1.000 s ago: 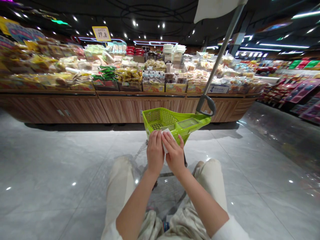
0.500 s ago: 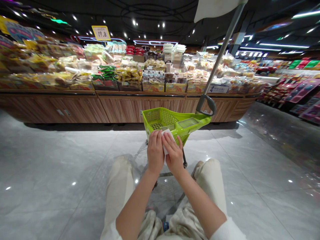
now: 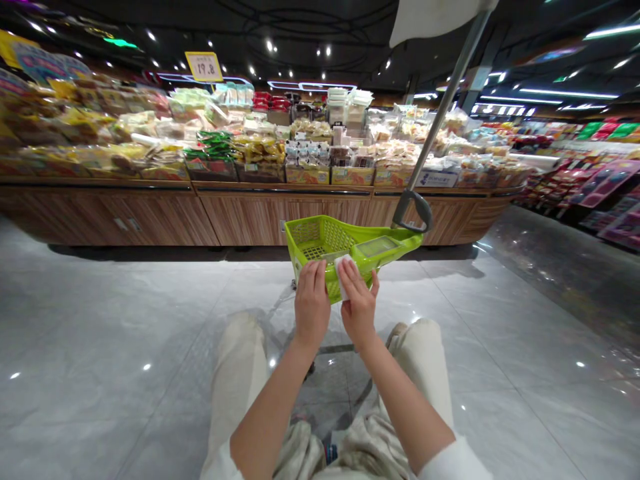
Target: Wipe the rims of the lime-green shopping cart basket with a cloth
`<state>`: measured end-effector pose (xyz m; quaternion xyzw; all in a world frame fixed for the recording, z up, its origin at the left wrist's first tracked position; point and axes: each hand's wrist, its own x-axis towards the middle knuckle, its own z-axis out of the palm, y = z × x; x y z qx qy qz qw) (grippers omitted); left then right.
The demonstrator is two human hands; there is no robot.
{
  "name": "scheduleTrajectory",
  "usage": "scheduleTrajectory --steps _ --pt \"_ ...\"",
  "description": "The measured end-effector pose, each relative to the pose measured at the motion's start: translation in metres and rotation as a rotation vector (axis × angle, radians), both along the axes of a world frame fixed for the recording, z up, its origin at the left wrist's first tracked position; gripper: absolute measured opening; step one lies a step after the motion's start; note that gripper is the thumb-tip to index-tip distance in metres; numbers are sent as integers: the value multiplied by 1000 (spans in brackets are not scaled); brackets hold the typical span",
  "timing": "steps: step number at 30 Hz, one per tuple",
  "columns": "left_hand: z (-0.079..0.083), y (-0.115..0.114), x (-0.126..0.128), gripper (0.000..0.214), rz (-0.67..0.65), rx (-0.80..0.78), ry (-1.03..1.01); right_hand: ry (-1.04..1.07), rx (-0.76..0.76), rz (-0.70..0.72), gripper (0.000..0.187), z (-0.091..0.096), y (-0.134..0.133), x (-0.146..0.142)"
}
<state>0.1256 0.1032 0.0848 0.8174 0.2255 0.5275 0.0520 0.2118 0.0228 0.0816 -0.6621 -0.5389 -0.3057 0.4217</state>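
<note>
In front of me stands a small lime-green shopping cart (image 3: 320,233) with a perforated basket and a grey loop handle (image 3: 413,210). My left hand (image 3: 312,303) is closed over the near edge of the basket, fingers together, its thumb hidden. A white wipe (image 3: 341,273) lies under the fingers of my right hand (image 3: 357,303), which presses it against the cart's near side, just right of my left hand. The right thumb points out to the side. Part of the wipe is covered by the fingers.
A grey pole (image 3: 450,93) with a white flag rises beside the cart's handle. Behind the cart runs a wood-panelled display counter (image 3: 250,217) stacked with packaged food. My knees flank the cart above the grey tiled floor (image 3: 125,320). More shelves (image 3: 575,167) stand at right.
My right hand has slid to the right with the wipe along the cart's side, opening a gap between my hands. My left hand has stayed on the basket edge.
</note>
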Motion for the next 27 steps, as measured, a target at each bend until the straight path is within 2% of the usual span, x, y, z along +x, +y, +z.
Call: scheduleTrajectory --steps 3,5,7,10,12,15,18,20,23,27 --pt "1 1 -1 44 -5 12 10 -61 -45 112 67 4 3 -16" --pt "2 3 -4 46 -14 19 26 -100 -66 123 66 5 -1 -8" --pt "1 5 -7 49 -14 21 43 -123 -63 88 70 5 -7 11" --pt "0 8 -9 55 -4 39 69 -74 -20 -46 78 5 -13 40" --pt "0 8 -10 58 -3 55 95 -21 2 -120 82 5 -11 44" --pt "3 5 -11 66 -3 61 162 10 -21 -105 84 7 -5 25" --pt "8 -2 -14 73 13 48 247 -31 -69 13 78 11 0 -3" --pt "9 -8 -18 77 34 45 294 -78 -91 72 74 12 -2 -10" --pt "7 -16 -24 80 77 78 359 -127 -118 86 74 12 -9 6" --pt "4 -19 -27 79 107 129 445 -56 -63 -73 80 8 -15 39"
